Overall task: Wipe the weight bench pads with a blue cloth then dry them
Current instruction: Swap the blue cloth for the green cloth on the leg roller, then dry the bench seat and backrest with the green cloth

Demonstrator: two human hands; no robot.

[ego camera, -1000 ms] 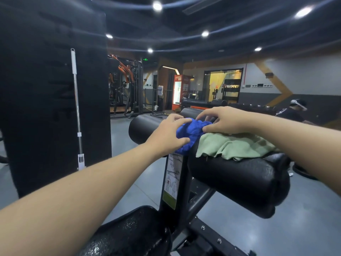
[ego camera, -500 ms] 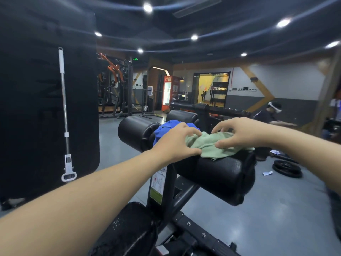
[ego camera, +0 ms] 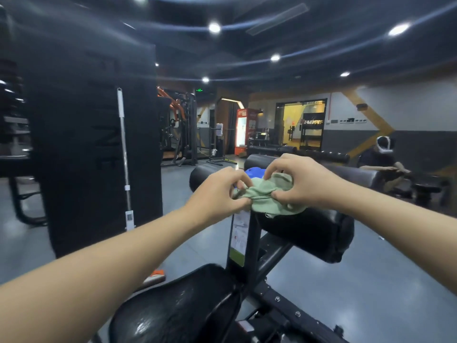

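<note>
A pale green cloth (ego camera: 268,198) lies bunched on top of the black roller pad (ego camera: 314,233) of the weight bench. My left hand (ego camera: 217,191) pinches its left edge and my right hand (ego camera: 306,181) pinches its upper right part. The blue cloth (ego camera: 254,172) sits just behind my hands on the roller, mostly hidden by them. A second black roller pad (ego camera: 204,175) sticks out to the left. The wet-looking black seat pad (ego camera: 178,310) is below, close to me.
A black upright post with a label (ego camera: 238,241) carries the rollers. A tall black pillar (ego camera: 94,149) with a white-handled mop (ego camera: 125,164) leaning on it stands at the left. A seated person (ego camera: 382,159) is at the far right. Grey floor lies around the bench.
My left hand let go of the blue cloth and took hold of the green cloth. Both hands have gathered the green cloth up on the roller. The view tilted down slightly.
</note>
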